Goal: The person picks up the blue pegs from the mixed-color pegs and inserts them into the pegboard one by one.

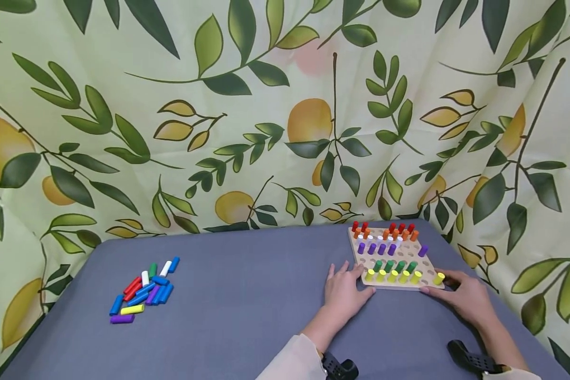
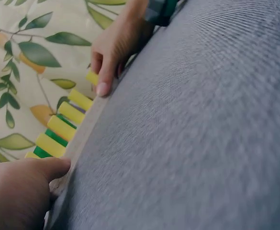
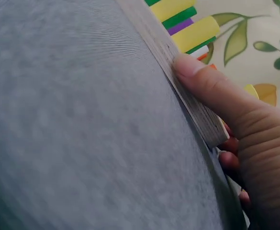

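Note:
A wooden pegboard [image 1: 394,284] lies on the right of the table, with coloured pegs standing in rows: red at the back, then orange, white, purple, green and yellow [image 1: 393,275] in front. My left hand [image 1: 344,290] holds its front left corner, the thumb against the front edge and the fingers along the left side. At the front right corner my right hand [image 1: 465,296] grips the board, thumb on the front edge [image 3: 197,112] and fingers curled round the side. Some holes between the pegs are bare. The left fingertips are partly hidden in the left wrist view.
On the left of the grey-blue table [image 1: 247,306] lies a loose group of pegs: blue [image 1: 142,295], red [image 1: 132,286], white, green, yellow [image 1: 132,309] and purple [image 1: 122,319]. A leaf-patterned cloth [image 1: 266,158] hangs behind the table and along its right side.

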